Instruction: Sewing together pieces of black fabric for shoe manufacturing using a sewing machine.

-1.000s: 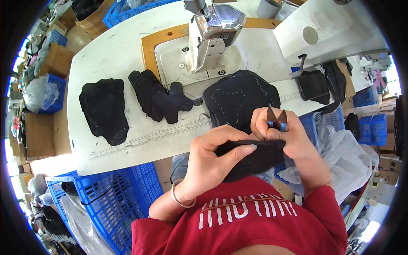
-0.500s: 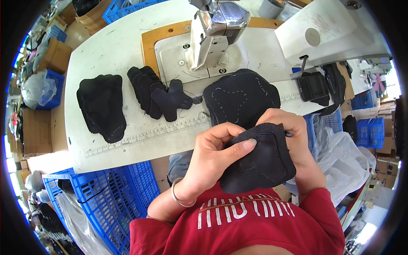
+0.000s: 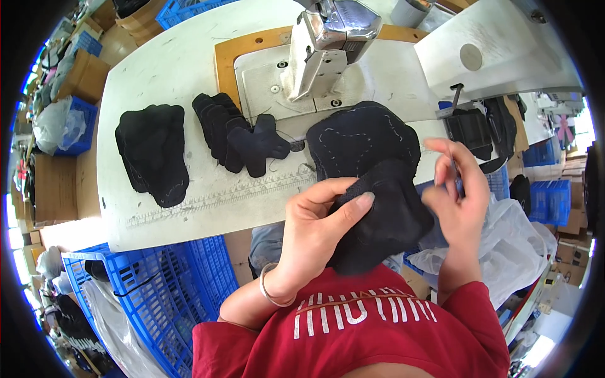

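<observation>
My left hand pinches a black padded fabric piece between thumb and fingers, the thumb lying on top. The piece hangs in front of my chest, and its far end overlaps the stack of black panels with white dashed marks on the table. To the right, apart from the fabric, my right hand is raised with its fingers curled. A small dark, bluish thing shows within those fingers; blur hides what it is.
A sewing machine stands behind the panels on the white table. Left of it lie cross-shaped black pieces and another black stack. Blue crates flank me below the table, with clear plastic bags at right.
My right hand has let go of the fabric piece and moved up and right. The piece has turned in my left hand, which keeps hold of it.
</observation>
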